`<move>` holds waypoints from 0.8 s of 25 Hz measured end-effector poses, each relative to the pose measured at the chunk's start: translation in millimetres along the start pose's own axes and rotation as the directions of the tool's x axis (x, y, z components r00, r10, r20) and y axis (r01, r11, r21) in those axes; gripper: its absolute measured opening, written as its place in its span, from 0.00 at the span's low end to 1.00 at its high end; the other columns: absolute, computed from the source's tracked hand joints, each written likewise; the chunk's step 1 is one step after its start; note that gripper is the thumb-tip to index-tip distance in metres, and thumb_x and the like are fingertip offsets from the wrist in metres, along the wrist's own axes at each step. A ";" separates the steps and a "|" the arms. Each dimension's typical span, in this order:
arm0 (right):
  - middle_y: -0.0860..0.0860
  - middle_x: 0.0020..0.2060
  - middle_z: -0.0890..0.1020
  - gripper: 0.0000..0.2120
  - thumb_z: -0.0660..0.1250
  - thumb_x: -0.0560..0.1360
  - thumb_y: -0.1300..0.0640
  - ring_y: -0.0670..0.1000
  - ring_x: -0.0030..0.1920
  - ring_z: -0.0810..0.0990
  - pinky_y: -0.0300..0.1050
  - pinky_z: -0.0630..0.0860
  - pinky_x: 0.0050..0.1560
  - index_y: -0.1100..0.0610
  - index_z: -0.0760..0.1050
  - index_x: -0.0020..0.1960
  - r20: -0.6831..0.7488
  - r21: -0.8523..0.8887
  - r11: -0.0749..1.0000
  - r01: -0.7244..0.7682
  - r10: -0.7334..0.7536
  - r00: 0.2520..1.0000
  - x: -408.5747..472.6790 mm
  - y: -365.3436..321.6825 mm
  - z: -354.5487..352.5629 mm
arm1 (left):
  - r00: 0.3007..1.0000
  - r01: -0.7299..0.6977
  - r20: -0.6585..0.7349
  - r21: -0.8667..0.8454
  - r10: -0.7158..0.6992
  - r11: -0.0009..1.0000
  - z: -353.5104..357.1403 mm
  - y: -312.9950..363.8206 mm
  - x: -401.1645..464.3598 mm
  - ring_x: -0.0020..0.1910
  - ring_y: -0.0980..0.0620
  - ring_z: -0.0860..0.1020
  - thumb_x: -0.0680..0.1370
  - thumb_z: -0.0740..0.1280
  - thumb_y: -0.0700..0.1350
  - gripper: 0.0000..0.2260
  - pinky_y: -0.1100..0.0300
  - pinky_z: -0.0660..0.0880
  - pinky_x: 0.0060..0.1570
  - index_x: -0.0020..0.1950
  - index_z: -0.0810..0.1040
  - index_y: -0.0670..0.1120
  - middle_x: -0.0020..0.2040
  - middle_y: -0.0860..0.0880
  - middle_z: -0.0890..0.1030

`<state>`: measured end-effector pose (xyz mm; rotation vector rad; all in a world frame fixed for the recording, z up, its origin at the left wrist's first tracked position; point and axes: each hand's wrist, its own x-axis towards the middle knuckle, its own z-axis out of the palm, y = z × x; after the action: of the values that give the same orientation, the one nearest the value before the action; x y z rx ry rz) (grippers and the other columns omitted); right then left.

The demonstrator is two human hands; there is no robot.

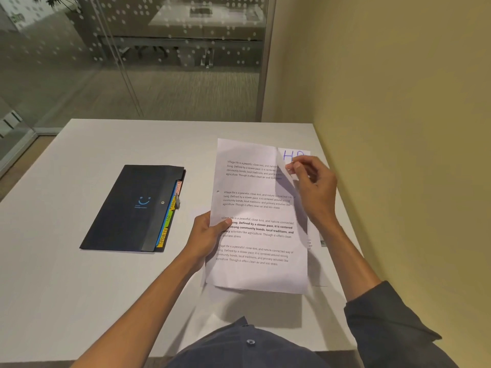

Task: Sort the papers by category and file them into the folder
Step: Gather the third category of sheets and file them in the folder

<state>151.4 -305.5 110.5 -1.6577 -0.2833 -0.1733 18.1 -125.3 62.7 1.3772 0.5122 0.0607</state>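
Fingers of the left hand (206, 232) are curled around the left edge of a stack of printed papers (259, 235), the thumb pressed flat on the top page, over the third paragraph. This stack is held a little above the white table (79, 288), near the person's chest, and casts a shadow on the table below it. Farther up, the right hand (313, 184) pinches the top right corner of the front sheet between thumb and fingertips and bends it back — behind it shows a page (295, 154) with big blue handwritten letters "H" and a second one, partly hidden. More sheets lie under the stack at its right side. To the left, well apart from the papers, a dark expanding folder (127, 208) lies closed on the table — coloured tabs stick out at its right edge, one reading "SPORTS".
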 end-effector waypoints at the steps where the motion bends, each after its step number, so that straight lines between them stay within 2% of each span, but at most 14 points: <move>1: 0.54 0.42 0.86 0.07 0.66 0.77 0.63 0.51 0.38 0.83 0.42 0.77 0.39 0.53 0.79 0.51 -0.029 0.076 0.995 -0.061 0.063 0.998 4.5 -2.1 -1.5 | 1.000 -0.002 0.002 0.006 0.002 1.000 -0.2 0.0 -0.5 0.40 0.56 0.84 0.78 0.64 0.38 0.08 0.64 0.79 0.35 0.52 0.76 0.50 0.47 0.52 0.83; 3: 0.54 0.43 0.85 0.11 0.70 0.74 0.63 0.49 0.36 0.82 0.41 0.76 0.37 0.54 0.77 0.55 -0.050 0.105 0.985 -0.136 0.141 0.989 11.9 -4.6 -5.5 | 1.000 -0.010 0.008 0.018 0.010 1.000 0.0 -0.2 -1.7 0.39 0.57 0.84 0.79 0.64 0.38 0.08 0.65 0.78 0.34 0.53 0.76 0.50 0.47 0.52 0.83; 4: 0.52 0.44 0.84 0.14 0.72 0.72 0.60 0.46 0.37 0.81 0.40 0.76 0.38 0.55 0.77 0.57 -0.049 0.042 0.990 -0.132 0.134 0.990 14.0 -4.0 -7.6 | 1.000 -0.014 0.010 0.024 0.013 1.000 0.2 -0.7 -2.1 0.39 0.57 0.84 0.79 0.64 0.38 0.08 0.65 0.78 0.34 0.53 0.76 0.49 0.47 0.52 0.83; 6: 0.50 0.51 0.80 0.22 0.73 0.68 0.49 0.42 0.44 0.79 0.38 0.75 0.45 0.55 0.76 0.60 -0.030 -0.228 0.972 -0.051 0.045 0.999 16.7 -0.6 -12.2 | 1.000 -0.021 0.013 0.038 0.021 0.999 0.7 -0.7 -2.7 0.39 0.57 0.84 0.79 0.64 0.38 0.07 0.66 0.78 0.33 0.54 0.76 0.49 0.46 0.52 0.83; 8: 0.51 0.63 0.74 0.30 0.74 0.68 0.45 0.47 0.58 0.76 0.45 0.73 0.56 0.53 0.73 0.67 0.040 -0.562 0.826 0.041 -0.023 0.999 21.2 6.8 -16.2 | 1.000 -0.030 0.011 0.044 0.029 0.999 0.9 -0.7 -2.9 0.38 0.57 0.84 0.78 0.64 0.38 0.07 0.66 0.78 0.34 0.52 0.77 0.49 0.44 0.54 0.84; 10: 0.51 0.68 0.69 0.31 0.73 0.70 0.45 0.53 0.66 0.70 0.52 0.67 0.62 0.52 0.70 0.71 0.091 -0.721 0.688 0.084 -0.026 0.996 23.7 10.8 -18.4 | 0.999 -0.039 0.014 0.037 0.039 0.999 1.4 -1.2 -3.1 0.38 0.57 0.84 0.78 0.65 0.37 0.08 0.66 0.78 0.35 0.51 0.78 0.50 0.42 0.55 0.85; 12: 0.51 0.65 0.73 0.25 0.71 0.73 0.48 0.54 0.63 0.72 0.48 0.65 0.59 0.52 0.73 0.67 0.073 -0.734 0.668 0.122 -0.101 0.992 23.3 10.4 -18.3 | 0.999 -0.040 0.015 0.042 0.039 0.998 1.9 -1.0 -4.2 0.38 0.57 0.84 0.78 0.65 0.37 0.09 0.66 0.78 0.35 0.49 0.78 0.50 0.41 0.56 0.85; 14: 0.50 0.57 0.77 0.17 0.66 0.74 0.48 0.53 0.56 0.75 0.41 0.62 0.53 0.53 0.79 0.61 -0.006 -0.684 0.711 0.164 -0.231 0.973 19.2 7.7 -16.0 | 0.999 -0.042 0.014 0.050 0.041 0.998 1.9 -1.4 -5.1 0.38 0.58 0.84 0.78 0.64 0.37 0.09 0.66 0.78 0.34 0.49 0.78 0.51 0.39 0.57 0.85; 16: 0.51 0.51 0.80 0.17 0.61 0.75 0.47 0.52 0.50 0.77 0.39 0.63 0.50 0.54 0.81 0.57 -0.044 -0.633 0.743 0.216 -0.312 0.949 16.0 3.6 -13.1 | 0.999 -0.045 0.014 0.051 0.044 0.998 1.1 -1.9 -5.6 0.37 0.58 0.83 0.78 0.64 0.37 0.09 0.67 0.77 0.34 0.50 0.77 0.51 0.39 0.58 0.85; 17: 0.51 0.49 0.82 0.17 0.61 0.75 0.49 0.52 0.48 0.78 0.39 0.65 0.49 0.55 0.81 0.56 -0.046 -0.606 0.760 0.234 -0.327 0.944 14.4 2.0 -12.3 | 0.999 -0.045 0.013 0.053 0.045 0.998 1.2 -1.8 -5.9 0.37 0.58 0.83 0.78 0.64 0.37 0.08 0.67 0.77 0.34 0.50 0.77 0.51 0.39 0.58 0.85; 20: 0.53 0.42 0.85 0.12 0.68 0.75 0.58 0.50 0.40 0.81 0.38 0.70 0.44 0.58 0.80 0.57 -0.084 -0.499 0.834 0.236 -0.317 0.945 10.8 -5.1 -12.1 | 0.999 -0.045 0.014 0.052 0.044 0.998 0.9 -1.9 -7.0 0.38 0.57 0.84 0.78 0.64 0.38 0.08 0.66 0.78 0.34 0.50 0.77 0.51 0.40 0.57 0.85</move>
<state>160.9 -316.2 119.7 -2.0791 -0.3775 -0.6445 11.8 -128.8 63.2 1.4390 0.4756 0.0751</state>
